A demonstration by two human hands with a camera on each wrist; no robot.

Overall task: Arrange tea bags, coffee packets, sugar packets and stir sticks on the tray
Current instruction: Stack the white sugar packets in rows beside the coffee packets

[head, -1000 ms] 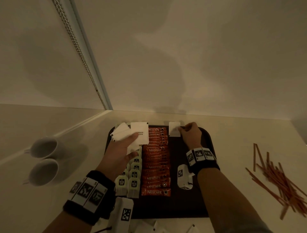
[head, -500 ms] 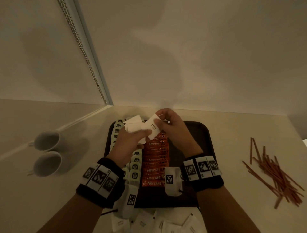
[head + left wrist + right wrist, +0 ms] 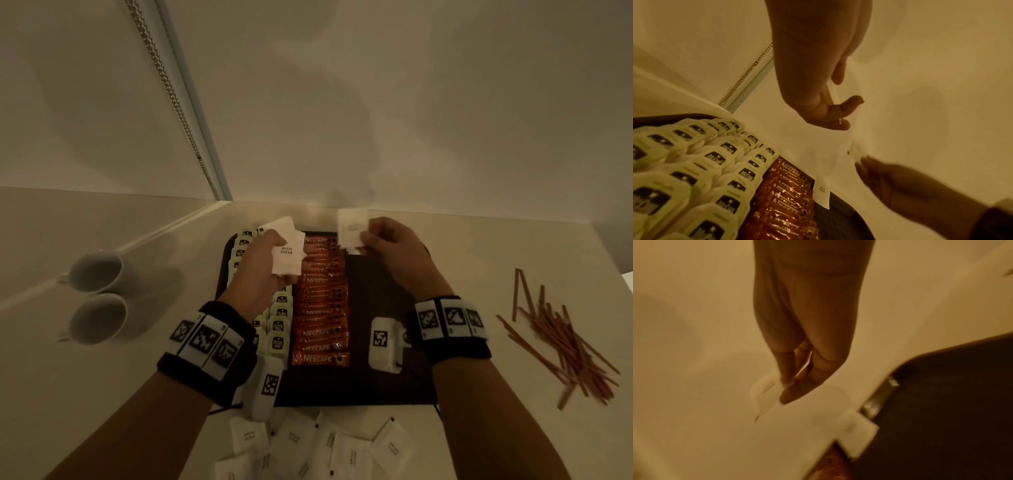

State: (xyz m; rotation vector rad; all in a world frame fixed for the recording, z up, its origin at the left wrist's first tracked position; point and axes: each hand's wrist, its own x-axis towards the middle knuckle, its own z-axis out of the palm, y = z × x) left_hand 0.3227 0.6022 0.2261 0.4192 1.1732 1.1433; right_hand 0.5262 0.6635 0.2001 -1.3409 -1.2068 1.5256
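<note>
Over the far left of the dark tray point(image 3: 376, 284), my left hand point(image 3: 270, 260) grips a small stack of white sugar packets point(image 3: 287, 251). My right hand point(image 3: 373, 236) pinches a single sugar packet point(image 3: 351, 228) above the tray's far edge; the pinch point(image 3: 795, 382) shows in the right wrist view. Another sugar packet point(image 3: 822, 193) lies flat on the tray just right of the coffee row. Green-white tea bags point(image 3: 277, 329) fill the tray's left side. Beside them runs a row of orange Nescafe coffee packets point(image 3: 320, 308). The right half of the tray is bare.
Brown stir sticks point(image 3: 565, 346) lie in a loose heap on the counter right of the tray. Several loose sugar packets point(image 3: 325, 445) are scattered at the near edge. Two white cups point(image 3: 99, 270) stand at the left. A wall rises close behind the tray.
My right hand left a packet at the tray's far end, came over to the left hand's stack, took one packet and has carried it back right. The left hand kept its stack.
</note>
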